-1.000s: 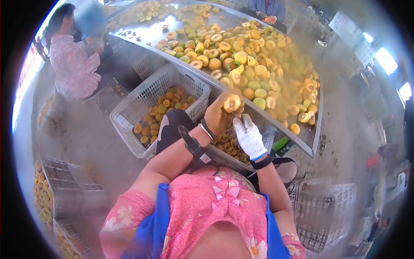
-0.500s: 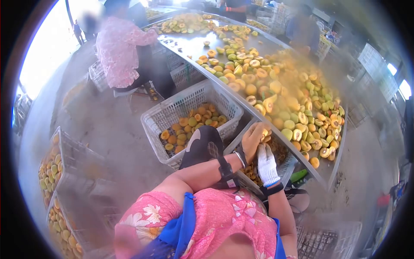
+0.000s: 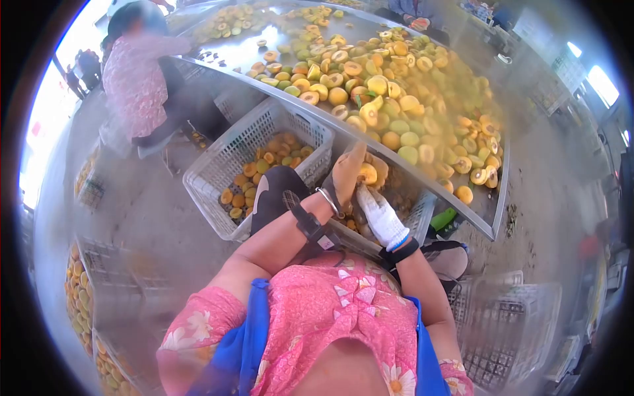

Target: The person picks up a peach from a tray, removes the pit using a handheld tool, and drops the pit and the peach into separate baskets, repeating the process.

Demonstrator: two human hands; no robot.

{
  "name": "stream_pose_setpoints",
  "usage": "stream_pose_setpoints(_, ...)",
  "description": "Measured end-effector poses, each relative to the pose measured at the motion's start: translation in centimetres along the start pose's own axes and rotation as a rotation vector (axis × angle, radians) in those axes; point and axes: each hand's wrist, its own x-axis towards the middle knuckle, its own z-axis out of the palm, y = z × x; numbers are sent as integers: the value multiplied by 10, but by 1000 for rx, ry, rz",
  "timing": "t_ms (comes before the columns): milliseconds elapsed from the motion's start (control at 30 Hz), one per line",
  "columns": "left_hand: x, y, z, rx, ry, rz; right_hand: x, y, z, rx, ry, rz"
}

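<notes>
Leftmost, I see co-worker in pink top (image 3: pixel 135 86). Next, pale crate (image 3: pixel 210 203) holding loose fruit (image 3: pixel 274 158). My left hand (image 3: pixel 345 177) curls around cut fruit (image 3: pixel 367 174), just off metal table (image 3: pixel 462 208). My gloved right hand (image 3: pixel 383 218): fingertips at its lower edge; can't tell if pinching. Fruit heap (image 3: pixel 403 109) covers table, up and right.

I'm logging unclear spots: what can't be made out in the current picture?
All in the head view:
Gloved right hand: anything inside its grip, hidden by fingers.
Fruit in left hand: far side, turned away.
Crate beneath: some contents, covered by hands.
Fruit heap: right part, blurred by haze.
</notes>
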Motion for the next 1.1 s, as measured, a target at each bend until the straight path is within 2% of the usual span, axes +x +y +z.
stream_pose_setpoints(33,0,3,-1,-31,-55,-91,-8,-23,3,148,-46,179)
stream_pose_setpoints(133,6,-8,-7,182,-172,-9,-18,-29,1,666,-166,430)
stream_pose_setpoints(200,4,-10,-7,223,-214,-36,-14,-14,2,946,-362,440)
stream_pose_setpoints(233,4,-7,-6,135,-215,-25,-13,-8,1,1086,-460,445)
stream_pose_setpoints(300,4,-3,-7,-43,-213,-5,-13,-4,-2,1166,-554,415)
stream_pose_setpoints(333,3,-6,-7,-232,45,-81,-14,-6,-2,1201,-601,396)
stream_pose_setpoints(433,26,-3,-63,-229,330,186,-12,-1,-8,1286,-689,371)
stream_pose_setpoints(500,19,40,-82,46,600,333,-11,15,-18,1366,-648,325)
stream_pose_setpoints(567,19,59,-101,335,745,388,-12,24,-26,1377,-554,267)
stream_pose_setpoints(633,31,59,-125,982,767,668,-11,29,-27,1419,-484,295)
stream_pose_setpoints(667,37,56,-123,1118,692,610,-8,29,-27,1403,-482,297)
stream_pose_setpoints(733,46,63,-75,1370,524,491,-4,25,-26,1379,-481,315)
stream_pose_setpoints(833,93,36,-64,1568,374,372,1,26,-30,1318,-460,312)
stream_pose_setpoints(933,124,31,-44,1778,331,111,-2,28,-33,1290,-405,284)
stream_pose_setpoints(1033,133,50,-34,1785,192,-147,-6,21,-35,1291,-358,293)
stream_pose_setpoints(1100,132,49,-40,1722,165,-93,-5,27,-37,1282,-386,311)
